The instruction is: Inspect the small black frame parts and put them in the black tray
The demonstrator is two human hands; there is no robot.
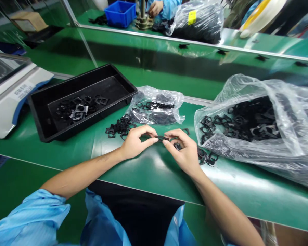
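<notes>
My left hand point(136, 141) and my right hand point(183, 152) meet over the green table point(149, 171), both pinching one small black plastic part point(161, 138) between thumb and fingers. Just beyond my left hand lies a loose pile of black parts point(118, 128). More black parts point(207, 158) lie by my right hand, spilled from a large clear bag point(259, 119). A small clear bag of parts point(156, 109) sits straight ahead.
A black tray point(41, 112) with several parts stands at the left, next to a white weighing scale point(7, 92). Beyond a metal rail, another person's hand point(155, 7) works near a blue bin point(119, 13) and a filled clear bag point(197, 20).
</notes>
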